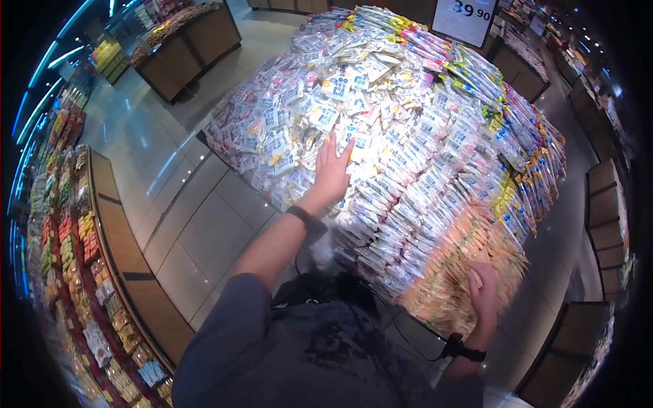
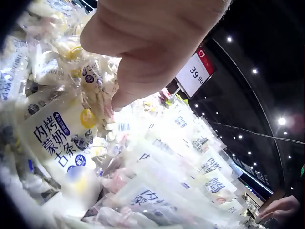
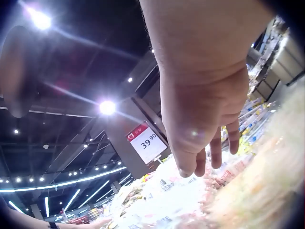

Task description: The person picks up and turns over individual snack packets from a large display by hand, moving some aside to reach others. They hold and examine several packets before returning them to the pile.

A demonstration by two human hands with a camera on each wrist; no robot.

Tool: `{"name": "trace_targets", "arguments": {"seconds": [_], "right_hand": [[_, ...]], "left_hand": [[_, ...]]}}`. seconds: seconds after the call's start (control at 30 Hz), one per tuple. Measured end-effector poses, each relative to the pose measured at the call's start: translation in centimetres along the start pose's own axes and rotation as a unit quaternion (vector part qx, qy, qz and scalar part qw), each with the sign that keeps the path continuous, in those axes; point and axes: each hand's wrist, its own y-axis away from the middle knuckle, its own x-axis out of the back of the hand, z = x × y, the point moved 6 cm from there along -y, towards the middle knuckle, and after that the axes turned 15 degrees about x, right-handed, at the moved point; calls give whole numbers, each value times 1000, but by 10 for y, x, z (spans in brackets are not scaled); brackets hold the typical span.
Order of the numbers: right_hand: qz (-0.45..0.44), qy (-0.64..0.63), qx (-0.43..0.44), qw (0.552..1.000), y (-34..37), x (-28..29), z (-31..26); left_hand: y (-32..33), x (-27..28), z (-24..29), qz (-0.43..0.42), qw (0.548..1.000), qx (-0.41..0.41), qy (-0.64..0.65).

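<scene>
A large heap of small clear-wrapped snack packets with blue print fills the middle of the head view. My left hand reaches over its near left part, fingers extended and spread, fingertips right at the packets. In the left wrist view, a cream packet with blue characters lies below that hand. Over the orange-wrapped packets at the heap's near right corner is my right hand. Its fingers hang down loosely in the right wrist view, with nothing seen in them.
A price sign stands behind the heap. Yellow and purple bags line the heap's far right side. On the left runs a wooden shelf of packaged goods, with tiled floor between. Another wooden display bin stands farther back.
</scene>
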Motion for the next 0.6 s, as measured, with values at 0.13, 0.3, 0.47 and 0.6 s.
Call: {"name": "trace_targets", "arguments": {"seconds": [0.13, 0.3, 0.47, 0.6], "right_hand": [[0, -3, -87, 996, 18, -25, -66], [34, -2, -130, 991, 25, -67, -117], [47, -7, -132, 990, -7, -97, -168], [37, -44, -115, 992, -47, -121, -198]], "left_hand": [[-23, -12, -7, -9, 995, -71, -71], [-36, -18, -30, -14, 988, -145, -50], [-47, -7, -44, -104, 980, -159, 53], [-41, -5, -52, -108, 971, -208, -39]]}}
